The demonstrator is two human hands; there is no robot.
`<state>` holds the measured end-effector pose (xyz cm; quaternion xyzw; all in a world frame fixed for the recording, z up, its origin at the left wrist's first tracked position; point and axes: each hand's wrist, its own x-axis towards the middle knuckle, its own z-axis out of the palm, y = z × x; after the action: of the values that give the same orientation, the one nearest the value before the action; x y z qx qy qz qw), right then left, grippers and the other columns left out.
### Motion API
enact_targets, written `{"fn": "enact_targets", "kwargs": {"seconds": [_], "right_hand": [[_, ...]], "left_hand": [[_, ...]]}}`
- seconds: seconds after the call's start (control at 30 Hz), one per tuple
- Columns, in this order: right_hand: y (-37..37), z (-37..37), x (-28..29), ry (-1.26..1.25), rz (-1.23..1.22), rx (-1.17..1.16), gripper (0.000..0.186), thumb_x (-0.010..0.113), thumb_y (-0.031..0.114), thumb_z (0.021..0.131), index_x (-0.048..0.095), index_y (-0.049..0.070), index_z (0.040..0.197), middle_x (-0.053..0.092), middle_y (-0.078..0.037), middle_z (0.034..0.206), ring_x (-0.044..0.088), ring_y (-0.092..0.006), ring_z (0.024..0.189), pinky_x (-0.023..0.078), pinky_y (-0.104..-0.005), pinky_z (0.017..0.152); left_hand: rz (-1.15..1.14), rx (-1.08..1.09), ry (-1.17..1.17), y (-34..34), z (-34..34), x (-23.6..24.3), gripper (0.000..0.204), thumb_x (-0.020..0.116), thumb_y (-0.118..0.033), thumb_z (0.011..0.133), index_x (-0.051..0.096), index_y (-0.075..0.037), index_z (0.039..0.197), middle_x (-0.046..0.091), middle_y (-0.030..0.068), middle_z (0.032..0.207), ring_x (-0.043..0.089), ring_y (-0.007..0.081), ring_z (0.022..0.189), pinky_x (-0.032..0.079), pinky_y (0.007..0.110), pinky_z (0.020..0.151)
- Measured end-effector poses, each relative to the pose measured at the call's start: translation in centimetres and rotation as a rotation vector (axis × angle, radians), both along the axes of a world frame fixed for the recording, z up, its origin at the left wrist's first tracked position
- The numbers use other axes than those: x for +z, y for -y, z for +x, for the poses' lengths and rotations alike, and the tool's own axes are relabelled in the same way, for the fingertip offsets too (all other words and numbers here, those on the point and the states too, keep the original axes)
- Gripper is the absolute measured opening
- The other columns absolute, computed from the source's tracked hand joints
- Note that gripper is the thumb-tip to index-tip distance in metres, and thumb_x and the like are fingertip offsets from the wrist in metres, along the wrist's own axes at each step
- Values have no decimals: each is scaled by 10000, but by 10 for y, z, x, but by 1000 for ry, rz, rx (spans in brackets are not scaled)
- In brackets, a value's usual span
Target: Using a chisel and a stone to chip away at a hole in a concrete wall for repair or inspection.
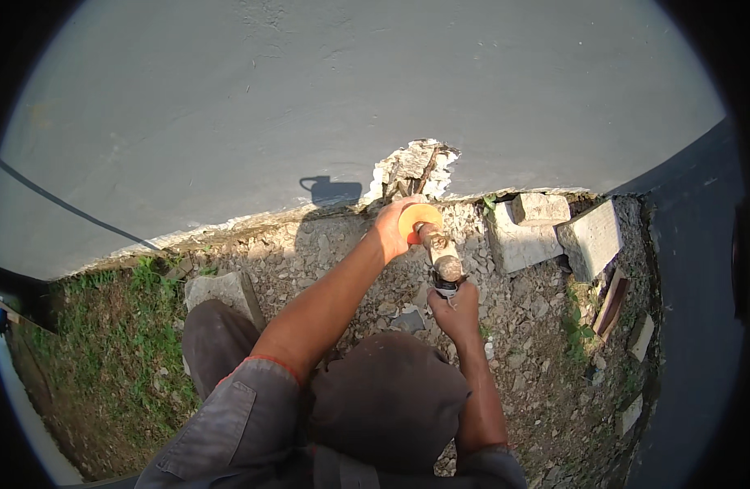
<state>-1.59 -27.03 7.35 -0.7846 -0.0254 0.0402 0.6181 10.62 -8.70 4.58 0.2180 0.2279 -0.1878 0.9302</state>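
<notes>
My left hand (pixel 393 228) is closed round a chisel behind its round orange hand guard (pixel 408 224). The chisel's blade is hidden by hand and guard, just below a broken patch (pixel 411 169) at the foot of the grey wall. In my right hand (pixel 458 310) is a short-handled club hammer (pixel 440 251), gripped by its dark handle. Its dusty, pale head lies close to the chisel's struck end; whether they touch I cannot tell. Crumbled plaster and brownish material show inside the ragged patch.
Grey wall (pixel 310 98) rises ahead, with another at the right. Concrete blocks (pixel 525 240) lean by the wall to the right; another block (pixel 220 291) sits by my left knee. Rubble (pixel 521 342) covers the ground, grass (pixel 122 326) grows at left. Wood pieces (pixel 611 303) lie at right.
</notes>
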Motion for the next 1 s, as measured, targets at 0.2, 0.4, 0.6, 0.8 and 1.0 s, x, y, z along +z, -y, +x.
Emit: {"fn": "enact_targets", "kwargs": {"seconds": [0.2, 0.4, 0.6, 0.8, 1.0], "right_hand": [[1, -37, -11, -222, 144, -151, 225, 708, 73, 747, 570, -34, 890, 596, -49, 679, 541, -108, 500, 439, -258, 471], [25, -48, -7, -201, 69, -276, 268, 738, 83, 737, 579, -47, 908, 614, -70, 812, 580, -156, 714, 475, -290, 673], [23, -59, 38, 239, 94, -190, 178, 655, 127, 816, 504, 33, 828, 567, -69, 799, 554, -162, 725, 482, -331, 688], [7, -20, 15, 571, -99, -151, 63, 581, 52, 815, 520, 45, 827, 552, -72, 757, 560, -185, 676, 460, -285, 645], [-11, -42, 25, -14, 84, -111, 257, 688, 82, 787, 500, -6, 939, 598, -124, 840, 582, -203, 750, 483, -327, 707]], "left_hand": [[348, -165, -18, 11, -28, -6, 170, 596, -232, 881, 573, -64, 872, 606, 75, 820, 620, 213, 710, 527, 389, 629], [622, -126, 43, 21, -25, -22, 148, 619, -135, 844, 594, -7, 913, 585, 67, 765, 604, 174, 625, 500, 327, 537], [545, -77, -39, 20, -11, -9, 133, 618, -108, 840, 592, -7, 922, 585, 85, 763, 613, 207, 649, 518, 363, 560], [465, -88, -93, 32, 1, 6, 141, 586, -165, 861, 574, -34, 911, 608, 106, 789, 629, 256, 692, 531, 445, 604], [419, -112, -37, 2, 7, -20, 139, 586, -187, 873, 574, -62, 933, 626, 100, 814, 636, 248, 721, 536, 465, 615]]}}
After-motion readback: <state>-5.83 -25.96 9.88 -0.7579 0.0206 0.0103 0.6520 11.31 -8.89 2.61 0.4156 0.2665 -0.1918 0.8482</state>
